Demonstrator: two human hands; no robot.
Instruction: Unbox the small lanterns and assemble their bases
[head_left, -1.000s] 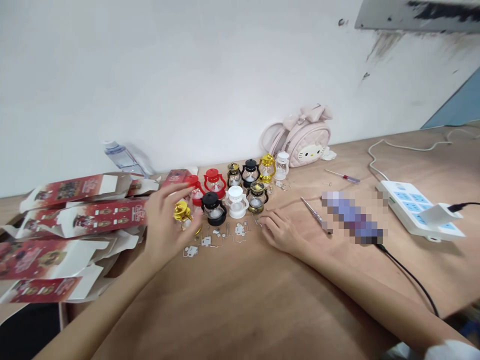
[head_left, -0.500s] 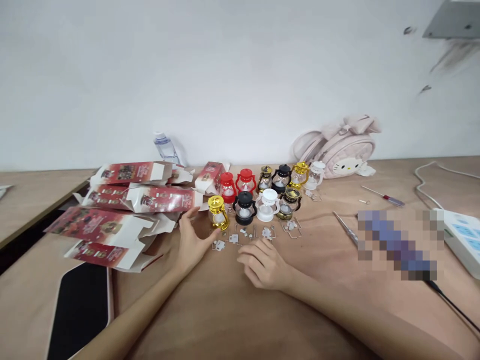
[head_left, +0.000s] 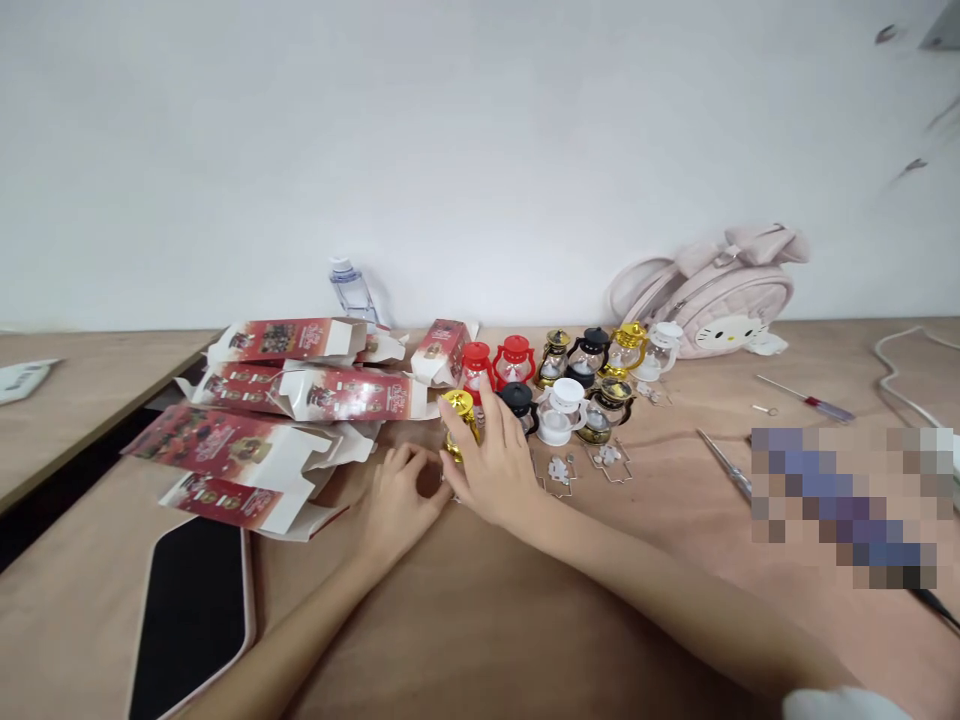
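My left hand [head_left: 401, 505] rests low over the table with its fingers curled and the thumb and forefinger drawn together. What lies between their tips, if anything, is hidden. Beside it, my right hand [head_left: 499, 465] is raised with fingers stretched out and thumb apart. It partly covers a small gold lantern [head_left: 457, 408] and a black lantern [head_left: 517, 398]. Two red lanterns [head_left: 514, 362] stand behind. A white lantern [head_left: 561, 412] and a bronze-and-black lantern [head_left: 606, 410] are to the right. Thin bent wires with small pale pieces [head_left: 559, 470] lie in front.
Opened red-and-white cardboard boxes [head_left: 360, 395] are heaped at the left, above a dark phone-like slab [head_left: 191, 610]. More lanterns [head_left: 628, 350] form a back row. A pink bag [head_left: 739, 305], a bottle [head_left: 352, 292], a screwdriver [head_left: 814, 402] and a blurred-out item [head_left: 840, 505] are around.
My right hand has moved up and left to the gold lantern, its fingers straightening. My left hand has drawn its spread fingers in and lowered from beside the lantern. The view has turned slightly left.
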